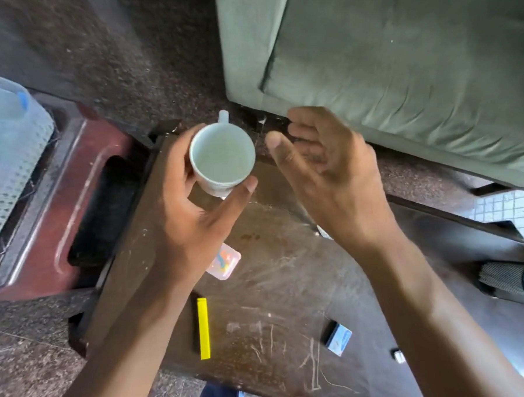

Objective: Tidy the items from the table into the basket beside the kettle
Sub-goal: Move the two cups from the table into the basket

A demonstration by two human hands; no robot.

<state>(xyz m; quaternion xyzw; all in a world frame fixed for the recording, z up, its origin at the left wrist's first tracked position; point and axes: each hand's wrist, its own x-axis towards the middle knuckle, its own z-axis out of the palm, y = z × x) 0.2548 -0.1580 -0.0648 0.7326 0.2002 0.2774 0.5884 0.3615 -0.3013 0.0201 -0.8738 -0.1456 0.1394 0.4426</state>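
My left hand (191,214) holds a white cup (222,156) above the far end of the scratched dark wooden table (277,288), its handle pointing away from me. Just right of the cup, my right hand (329,176) hovers with fingers spread and nothing in it. On the table lie a small pink packet (226,262), a yellow and black stick-shaped item (203,327), a small blue and black box (338,337) and a tiny object (398,356) at the right edge. No basket or kettle is in view.
A green sofa (399,69) stands beyond the table at upper right. A reddish-brown low stand (58,209) sits to the left, with a large clear water container (6,145) at the far left. Speckled dark floor surrounds the table.
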